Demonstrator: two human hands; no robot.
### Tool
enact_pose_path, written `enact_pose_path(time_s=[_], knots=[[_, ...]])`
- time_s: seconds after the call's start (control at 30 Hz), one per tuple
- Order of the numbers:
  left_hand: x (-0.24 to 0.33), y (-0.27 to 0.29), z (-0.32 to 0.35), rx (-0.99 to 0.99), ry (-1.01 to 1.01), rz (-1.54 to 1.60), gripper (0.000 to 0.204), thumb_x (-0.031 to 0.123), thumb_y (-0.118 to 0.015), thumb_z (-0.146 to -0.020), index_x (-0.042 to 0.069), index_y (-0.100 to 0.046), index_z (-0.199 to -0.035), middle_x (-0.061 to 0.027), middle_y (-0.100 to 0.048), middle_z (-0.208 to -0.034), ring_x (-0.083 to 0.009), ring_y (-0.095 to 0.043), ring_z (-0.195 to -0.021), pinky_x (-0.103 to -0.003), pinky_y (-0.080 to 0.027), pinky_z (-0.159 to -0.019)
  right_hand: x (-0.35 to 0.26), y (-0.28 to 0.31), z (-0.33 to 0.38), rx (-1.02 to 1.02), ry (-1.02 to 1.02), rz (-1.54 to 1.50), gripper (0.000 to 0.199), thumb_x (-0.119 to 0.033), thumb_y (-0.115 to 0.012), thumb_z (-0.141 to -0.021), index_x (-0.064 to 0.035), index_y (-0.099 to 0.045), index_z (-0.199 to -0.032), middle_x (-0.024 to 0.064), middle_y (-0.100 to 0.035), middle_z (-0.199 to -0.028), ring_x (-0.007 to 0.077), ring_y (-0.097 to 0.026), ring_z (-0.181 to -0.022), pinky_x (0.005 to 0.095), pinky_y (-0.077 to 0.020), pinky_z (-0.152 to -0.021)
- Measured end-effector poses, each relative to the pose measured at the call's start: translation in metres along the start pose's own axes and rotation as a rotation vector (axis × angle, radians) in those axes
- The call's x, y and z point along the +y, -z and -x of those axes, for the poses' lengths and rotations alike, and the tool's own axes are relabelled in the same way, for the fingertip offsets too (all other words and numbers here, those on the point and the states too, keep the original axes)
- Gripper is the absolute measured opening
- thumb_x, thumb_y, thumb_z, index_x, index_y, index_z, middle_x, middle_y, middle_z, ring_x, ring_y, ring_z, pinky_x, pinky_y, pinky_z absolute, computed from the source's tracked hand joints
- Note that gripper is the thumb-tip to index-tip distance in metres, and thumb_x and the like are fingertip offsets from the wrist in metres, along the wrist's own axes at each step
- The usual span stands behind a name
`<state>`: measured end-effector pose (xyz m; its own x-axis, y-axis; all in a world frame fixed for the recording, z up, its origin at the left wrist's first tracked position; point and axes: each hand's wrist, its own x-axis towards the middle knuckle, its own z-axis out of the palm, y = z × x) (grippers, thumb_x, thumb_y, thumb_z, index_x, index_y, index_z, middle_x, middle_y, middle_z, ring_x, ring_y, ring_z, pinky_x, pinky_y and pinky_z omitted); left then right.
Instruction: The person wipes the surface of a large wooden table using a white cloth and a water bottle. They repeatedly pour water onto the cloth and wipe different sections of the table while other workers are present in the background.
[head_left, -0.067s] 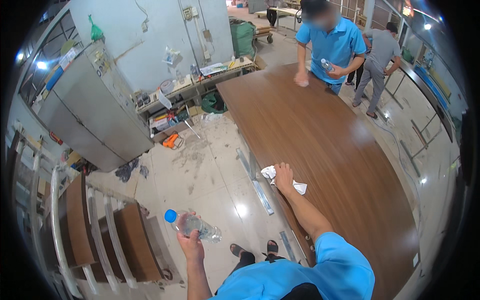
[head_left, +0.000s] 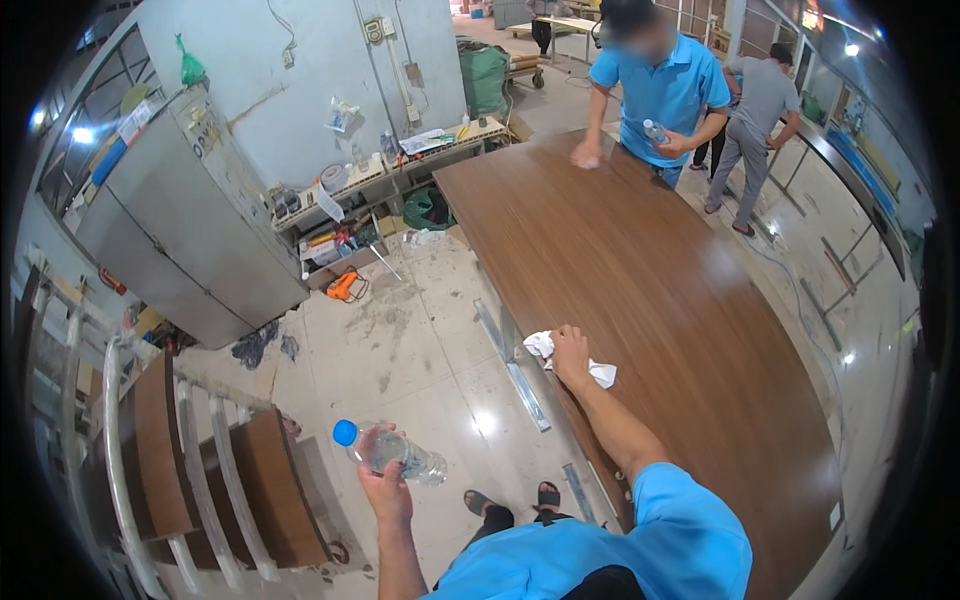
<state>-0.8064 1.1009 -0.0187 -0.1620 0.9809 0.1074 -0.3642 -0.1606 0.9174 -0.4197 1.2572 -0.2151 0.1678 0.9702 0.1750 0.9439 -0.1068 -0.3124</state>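
A large brown wood-grain tabletop (head_left: pixel 650 270) stretches from close by my right side to the far end. My right hand (head_left: pixel 571 356) presses a crumpled white cloth (head_left: pixel 602 374) onto its left edge, with cloth showing on both sides of the fingers. Over the floor to the left, my left hand (head_left: pixel 385 478) grips a clear plastic bottle (head_left: pixel 420 465) with a blue cap (head_left: pixel 345 432). The bottle is tilted nearly level, cap toward the left, and seems to hold some clear liquid.
Across the tabletop a co-worker in a blue shirt (head_left: pixel 660 90) wipes the surface, holding another bottle (head_left: pixel 654 131). A grey cabinet (head_left: pixel 180 220), a cluttered shelf (head_left: pixel 370 170) and an orange tool (head_left: pixel 347 286) lie left. Brown panels (head_left: pixel 270 480) stand in a rack at lower left.
The co-worker's wiping hand has moved slightly left along the far end of the tabletop. My own hands keep nearly the same places, still holding the bottle and the cloth.
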Motion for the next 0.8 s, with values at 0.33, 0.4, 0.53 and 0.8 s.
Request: enact_pose_path(time_s=[0.33,0.4,0.53,0.8], knots=[[-0.008,0.017,-0.062,0.063,0.084,0.031,0.094,0.048,-0.093,-0.072,0.006,-0.048,-0.144,-0.0139,-0.057,-0.135,-0.0282,-0.061,-0.120,-0.043,-0.049,-0.105,0.034,0.062,0.191,-0.128,-0.088,0.064,0.062,-0.034,-0.050,-0.100,-0.0034,-0.044,-0.153,0.0242,-0.029,-0.164,0.0483,-0.019,-0.153,0.0633,-0.0140,-0.123],[-0.015,0.017,-0.075,0.042,0.080,0.036,0.093,0.048,-0.093,-0.073,0.006,-0.049,-0.143,-0.0139,-0.057,-0.134,-0.0281,-0.061,-0.120,-0.044,-0.049,-0.105,0.027,0.070,0.202,-0.195,-0.207,0.048,0.066,-0.030,-0.052,-0.097,-0.0007,-0.040,-0.154,0.0281,-0.027,-0.163,0.0498,-0.017,-0.153,0.0649,-0.0114,-0.122],[-0.033,0.002,-0.114,-0.018,0.130,0.048,0.087,0.043,-0.091,-0.076,0.007,-0.049,-0.143,-0.0132,-0.058,-0.134,-0.0273,-0.061,-0.122,-0.042,-0.049,-0.105,0.016,0.052,0.167,-0.062,-0.135,0.059,0.075,-0.023,-0.056,-0.087,0.0025,-0.037,-0.155,0.0280,-0.025,-0.163,0.0498,-0.014,-0.154,0.0647,-0.0098,-0.124],[-0.077,-0.076,-0.232,-0.187,0.218,-0.053,0.090,0.047,-0.092,-0.073,0.007,-0.050,-0.142,-0.0118,-0.060,-0.132,-0.0274,-0.061,-0.119,-0.042,-0.052,-0.098,0.050,-0.008,-0.129,0.147,-0.426,0.112,0.074,-0.027,-0.061,-0.090,0.0006,-0.038,-0.155,0.0243,-0.029,-0.164,0.0463,-0.017,-0.155,0.0629,-0.0146,-0.124]])
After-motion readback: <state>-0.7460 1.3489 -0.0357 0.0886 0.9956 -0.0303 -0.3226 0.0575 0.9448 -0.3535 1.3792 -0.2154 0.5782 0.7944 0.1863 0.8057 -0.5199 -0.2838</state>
